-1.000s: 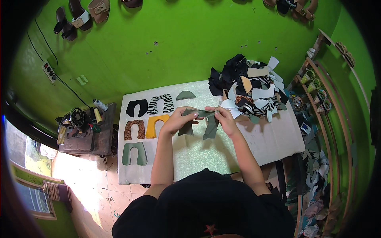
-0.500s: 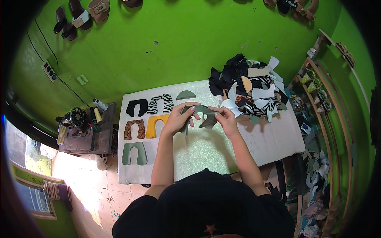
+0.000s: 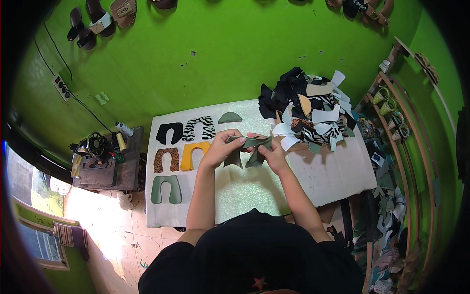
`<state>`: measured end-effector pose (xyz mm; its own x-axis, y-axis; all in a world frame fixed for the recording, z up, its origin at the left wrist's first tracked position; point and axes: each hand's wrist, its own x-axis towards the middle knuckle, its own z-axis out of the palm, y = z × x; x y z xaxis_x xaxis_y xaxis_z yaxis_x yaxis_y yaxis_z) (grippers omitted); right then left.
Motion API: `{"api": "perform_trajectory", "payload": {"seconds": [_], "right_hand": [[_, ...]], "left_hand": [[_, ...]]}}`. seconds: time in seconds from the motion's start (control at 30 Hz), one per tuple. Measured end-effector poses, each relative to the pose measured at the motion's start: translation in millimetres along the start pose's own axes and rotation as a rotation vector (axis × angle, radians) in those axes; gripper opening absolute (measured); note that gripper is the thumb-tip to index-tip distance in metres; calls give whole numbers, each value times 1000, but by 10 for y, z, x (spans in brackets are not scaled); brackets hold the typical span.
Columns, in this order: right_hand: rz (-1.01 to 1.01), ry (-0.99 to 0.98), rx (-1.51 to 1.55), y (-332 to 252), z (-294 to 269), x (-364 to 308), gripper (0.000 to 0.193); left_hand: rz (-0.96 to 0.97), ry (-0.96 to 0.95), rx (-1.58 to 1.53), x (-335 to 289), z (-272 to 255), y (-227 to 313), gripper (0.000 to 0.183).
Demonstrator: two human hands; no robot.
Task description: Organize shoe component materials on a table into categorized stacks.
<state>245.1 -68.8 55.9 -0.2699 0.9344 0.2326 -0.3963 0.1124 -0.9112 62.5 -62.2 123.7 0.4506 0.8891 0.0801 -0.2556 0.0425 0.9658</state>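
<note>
Both my hands hold a dark green U-shaped cut piece (image 3: 247,151) above the pale glittery work sheet (image 3: 313,181). My left hand (image 3: 223,148) pinches its left end and my right hand (image 3: 268,149) grips its right end. The piece's two legs hang down between my hands. To the left on the sheet lie similar U-shaped pieces: black (image 3: 169,132), zebra-striped (image 3: 199,127), leopard-print (image 3: 166,159), yellow (image 3: 194,155) and grey-green (image 3: 166,189). A small green half-round piece (image 3: 230,117) lies just beyond my left hand.
A heap of mixed cut pieces (image 3: 308,110) sits at the sheet's far right. A sewing machine (image 3: 98,147) stands on a low table at the left. Sandals (image 3: 100,19) hang on the green wall. A wooden rack (image 3: 396,122) with shoes stands at the right.
The green piece has been turned and drawn closer between my hands; its legs now hang downward. My hands stay near the middle of the sheet.
</note>
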Motion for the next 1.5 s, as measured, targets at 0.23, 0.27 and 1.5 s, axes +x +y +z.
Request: {"api": "perform_trajectory", "payload": {"seconds": [0.23, 0.27, 1.5], "right_hand": [[155, 40, -19, -66, -120, -21, 18], [146, 70, -53, -131, -106, -18, 17], [266, -171, -389, -160, -96, 34, 22]], "left_hand": [[-5, 14, 127, -62, -114, 75, 19], [-28, 34, 141, -67, -128, 88, 19], [-208, -181, 316, -32, -123, -2, 13]]}}
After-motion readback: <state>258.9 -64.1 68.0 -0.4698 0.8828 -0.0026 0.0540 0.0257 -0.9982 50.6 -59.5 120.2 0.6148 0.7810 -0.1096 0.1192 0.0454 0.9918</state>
